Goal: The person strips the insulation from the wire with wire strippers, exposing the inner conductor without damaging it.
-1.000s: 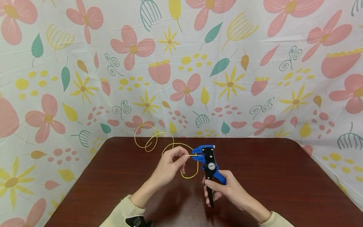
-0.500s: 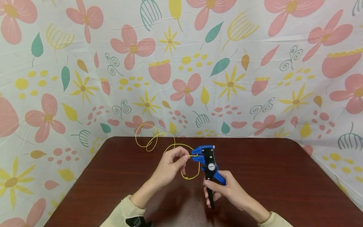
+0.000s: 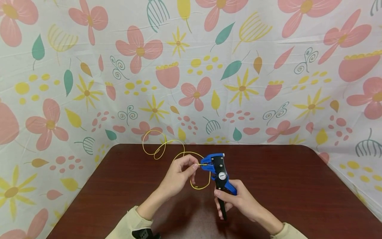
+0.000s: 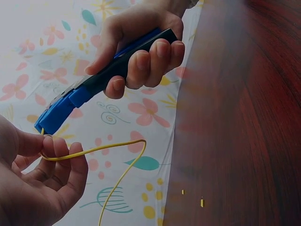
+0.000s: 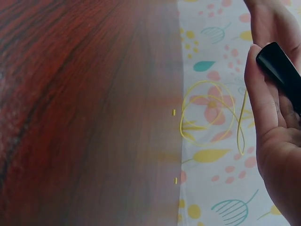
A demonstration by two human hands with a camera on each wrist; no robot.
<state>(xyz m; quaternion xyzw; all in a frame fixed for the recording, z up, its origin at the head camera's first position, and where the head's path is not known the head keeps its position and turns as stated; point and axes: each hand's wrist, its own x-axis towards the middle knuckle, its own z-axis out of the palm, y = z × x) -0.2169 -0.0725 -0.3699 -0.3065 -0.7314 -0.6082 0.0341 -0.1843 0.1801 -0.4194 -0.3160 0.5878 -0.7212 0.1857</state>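
Note:
Thumb and fingers of my left hand pinch a thin yellow wire close to its end. That end runs into the blue nose of a wire stripper, as the head view shows; the tip inside is too small to make out. My right hand grips the stripper by its black and blue handles, the nose pointing left. In the left wrist view the right fingers curl round the dark handle. The right wrist view shows only the black handle end beside the palm.
The wire's slack loops trail toward the back of the dark brown table. Small yellow scraps lie on the tabletop. A flower-printed cloth hangs behind the table's back edge.
The stripper has shifted slightly left over the wire end, and its nose has tipped a little. The slack loop has moved slightly right and down. My left hand stays almost where it was.

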